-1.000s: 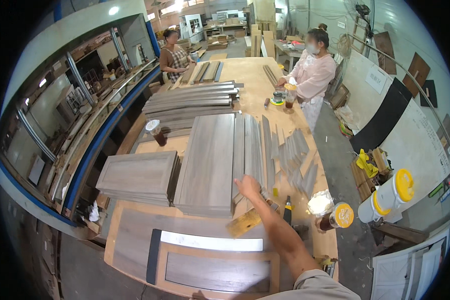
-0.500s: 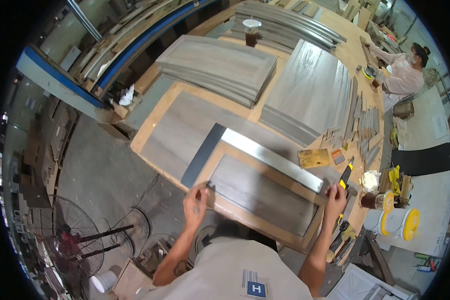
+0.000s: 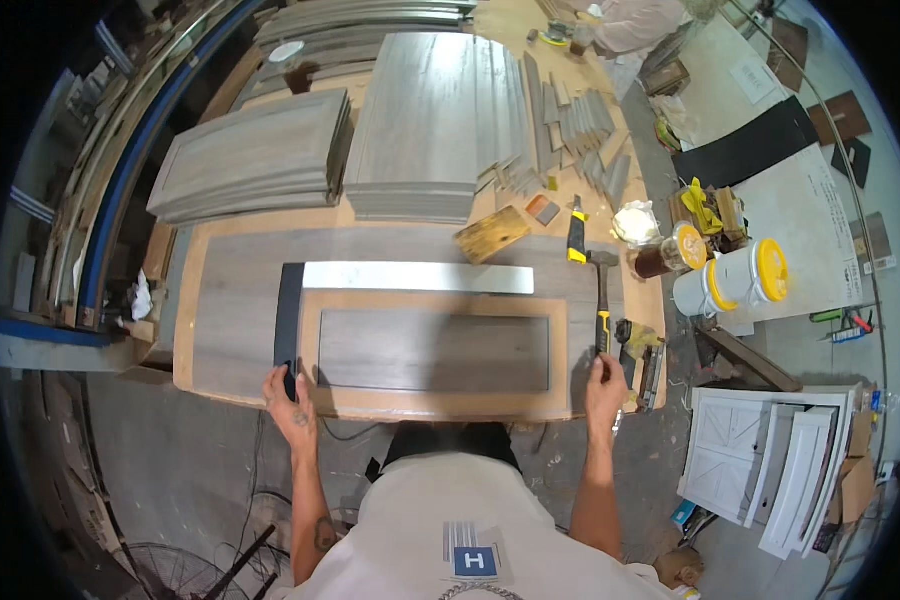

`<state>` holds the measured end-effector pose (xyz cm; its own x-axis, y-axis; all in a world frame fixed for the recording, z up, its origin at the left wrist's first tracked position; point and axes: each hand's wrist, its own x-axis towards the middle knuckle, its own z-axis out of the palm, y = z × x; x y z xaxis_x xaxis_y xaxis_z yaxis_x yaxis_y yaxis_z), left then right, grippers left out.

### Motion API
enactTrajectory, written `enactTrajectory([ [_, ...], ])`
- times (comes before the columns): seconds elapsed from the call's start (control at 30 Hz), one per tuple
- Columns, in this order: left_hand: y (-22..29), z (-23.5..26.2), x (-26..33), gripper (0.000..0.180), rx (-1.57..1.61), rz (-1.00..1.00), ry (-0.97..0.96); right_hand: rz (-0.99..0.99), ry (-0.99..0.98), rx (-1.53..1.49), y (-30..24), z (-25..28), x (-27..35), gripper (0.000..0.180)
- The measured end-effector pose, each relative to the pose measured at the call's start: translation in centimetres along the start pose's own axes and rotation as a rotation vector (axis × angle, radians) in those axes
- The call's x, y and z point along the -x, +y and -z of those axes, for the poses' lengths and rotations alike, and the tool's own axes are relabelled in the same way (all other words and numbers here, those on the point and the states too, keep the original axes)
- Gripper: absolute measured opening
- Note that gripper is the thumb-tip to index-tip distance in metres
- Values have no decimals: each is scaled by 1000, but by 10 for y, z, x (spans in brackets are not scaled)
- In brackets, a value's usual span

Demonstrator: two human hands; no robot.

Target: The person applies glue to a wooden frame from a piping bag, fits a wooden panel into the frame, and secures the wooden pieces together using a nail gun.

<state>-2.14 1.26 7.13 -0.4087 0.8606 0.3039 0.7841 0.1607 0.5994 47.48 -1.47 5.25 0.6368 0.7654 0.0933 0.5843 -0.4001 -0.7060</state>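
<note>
A light-wood frame with a grey inner panel lies flat in front of me on a wide grey board. Along its far and left sides rests an L-shaped square, its silver arm at the far side and its black arm at the left. My left hand is closed on the near end of the black arm. Right of the frame lies a hammer with a yellow-and-black handle. My right hand pinches the near end of that handle, its fingertips partly hidden.
Grey panels stand stacked at the far left and far middle. Loose grey strips, a stained yellow block, a yellow-and-black cutter and a drink cup lie rightward. Lidded buckets stand beyond the table's right edge.
My view has turned right and squared up to the table. My right hand has gone from beside the frame's right corner to the hammer handle. My left hand is now on the black arm.
</note>
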Motion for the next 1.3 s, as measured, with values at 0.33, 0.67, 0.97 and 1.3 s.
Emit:
enactTrajectory([
  [0.33, 35, 23, 16, 36, 58, -7, -96, 95, 112, -157, -51, -78, -137, 27],
  [0.67, -43, 34, 43, 38, 179, 242, -74, -52, 196, 214, -10, -48, -217, 29],
  [0.97, 0, 58, 88, 35, 307, 243, -103, -220, -1, 348, -7, -72, -312, 39],
  [1.3, 4, 37, 124, 32, 441, 284, -63, 52, 178, -181, -113, 9, -316, 21],
])
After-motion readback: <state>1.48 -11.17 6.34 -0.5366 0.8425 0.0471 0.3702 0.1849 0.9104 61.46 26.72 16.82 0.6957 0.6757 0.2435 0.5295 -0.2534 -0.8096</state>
